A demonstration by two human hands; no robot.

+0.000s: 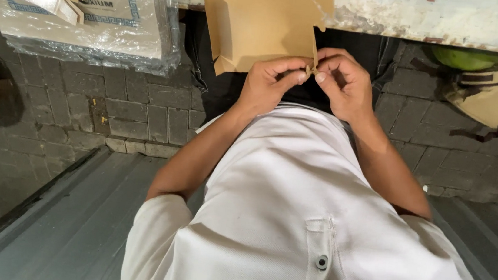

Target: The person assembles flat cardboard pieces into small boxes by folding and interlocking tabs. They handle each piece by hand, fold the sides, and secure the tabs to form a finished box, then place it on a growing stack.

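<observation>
Head view: the left hand (266, 87) and right hand (342, 85) both pinch one corner tab of the brown cardboard box (260, 25). I think the corner is being folded shut; next, the tab needs a firm push in.

A plain tan cardboard sheet (260, 19), a white shirt (291, 211), grey brick paving (141, 117), and a green fruit (467, 59).

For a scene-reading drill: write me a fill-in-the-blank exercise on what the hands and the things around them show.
1. Both hands pinch the edge of a brown ____ sheet.
2. The left hand and the right hand meet at the sheet's ____ corner.
3. The stack of flat sheets at upper left is wrapped in clear ____.
4. The ground is paved with grey ____.

Missing words: cardboard; lower right; plastic; bricks
</observation>
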